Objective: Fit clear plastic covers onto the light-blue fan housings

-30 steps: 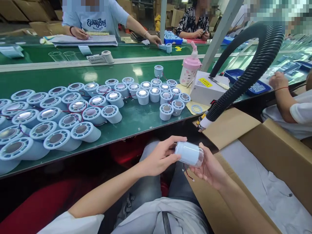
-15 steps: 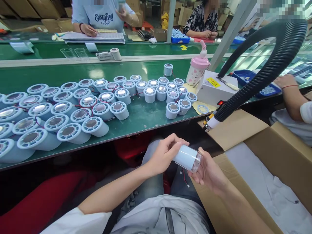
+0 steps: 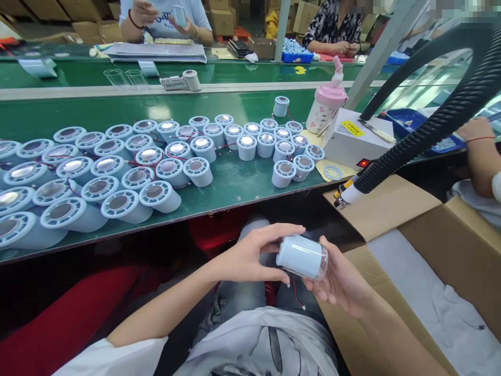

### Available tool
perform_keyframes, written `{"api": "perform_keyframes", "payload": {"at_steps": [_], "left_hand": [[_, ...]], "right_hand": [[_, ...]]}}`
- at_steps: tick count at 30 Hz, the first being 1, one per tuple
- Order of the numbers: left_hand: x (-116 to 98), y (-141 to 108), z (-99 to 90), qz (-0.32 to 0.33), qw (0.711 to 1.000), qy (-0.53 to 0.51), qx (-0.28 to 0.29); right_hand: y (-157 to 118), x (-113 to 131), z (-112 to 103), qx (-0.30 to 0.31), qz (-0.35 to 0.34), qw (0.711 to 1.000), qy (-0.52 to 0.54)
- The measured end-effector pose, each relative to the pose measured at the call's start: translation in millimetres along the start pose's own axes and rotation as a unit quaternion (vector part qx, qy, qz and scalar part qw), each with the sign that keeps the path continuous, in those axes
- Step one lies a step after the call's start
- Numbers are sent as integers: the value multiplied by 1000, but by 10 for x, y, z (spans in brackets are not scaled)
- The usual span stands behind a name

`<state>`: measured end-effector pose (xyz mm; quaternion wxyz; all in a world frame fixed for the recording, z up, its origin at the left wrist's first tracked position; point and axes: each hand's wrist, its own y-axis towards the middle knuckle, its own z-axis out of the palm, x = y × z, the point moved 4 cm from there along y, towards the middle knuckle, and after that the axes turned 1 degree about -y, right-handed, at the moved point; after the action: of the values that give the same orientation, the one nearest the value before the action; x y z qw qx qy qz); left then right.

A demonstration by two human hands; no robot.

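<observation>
One pale-blue, clear-sleeved plastic cylinder (image 3: 302,257), right end grasped by right hand (image 3: 342,283), presumably for steadiness, left hand (image 3: 248,257) spread open alongside.

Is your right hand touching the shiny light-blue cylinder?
Touching: the head view shows the right hand cupping the clear end of the shiny light-blue cylinder.

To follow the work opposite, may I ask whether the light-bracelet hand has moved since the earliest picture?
Yes: the hand was beside the metal post and is now left of it in view.
</observation>
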<state>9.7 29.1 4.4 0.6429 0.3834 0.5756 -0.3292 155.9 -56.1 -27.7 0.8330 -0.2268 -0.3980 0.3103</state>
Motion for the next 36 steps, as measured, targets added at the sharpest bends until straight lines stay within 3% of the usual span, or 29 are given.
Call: {"api": "perform_keyframes", "payload": {"at_steps": [8, 10, 12, 14, 16, 18, 19, 20, 23, 25, 27, 30, 36], "left_hand": [[-29, -108, 64, -17, 999, 37, -20], [-34, -135, 81, -50, 998, 15, -30], [-35, -162, 91, -80, 996, -14, -42], [-31, -186, 93, -100, 993, -33, -54], [-22, -207, 87, -115, 991, -37, -57], [-12, -222, 77, -127, 990, -31, -48], [-13, -227, 68, -125, 991, -24, -41], [-23, -230, 55, -114, 993, -13, -37], [-81, -238, 23, -40, 999, 32, -20], [-91, -252, 17, -14, 999, 35, -7], [-58, -270, 23, -30, 1000, -1, 2], [9, -295, 41, -58, 997, -48, 3], [138, -320, 69, -51, 997, -60, 7]], "right_hand": [[-23, -85, 91, 27, 59, 997, -49], [-24, -97, 69, 44, 12, 995, -90], [-44, -44, 19, 25, -116, 980, -160], [-123, 54, -22, -29, -284, 920, -270], [-241, 128, -2, -64, -424, 812, -395], [-321, 140, 49, -56, -487, 720, -491], [-337, 137, 64, -46, -491, 706, -509], [-338, 134, 65, -37, -480, 719, -502], [-271, 105, 17, -39, -368, 851, -372], [-233, 78, 18, -35, -304, 910, -278], [-226, 80, 42, -43, -283, 925, -251], [-242, 106, 66, -68, -284, 916, -274], [-211, 21, 15, -68, -250, 915, -309]]}}
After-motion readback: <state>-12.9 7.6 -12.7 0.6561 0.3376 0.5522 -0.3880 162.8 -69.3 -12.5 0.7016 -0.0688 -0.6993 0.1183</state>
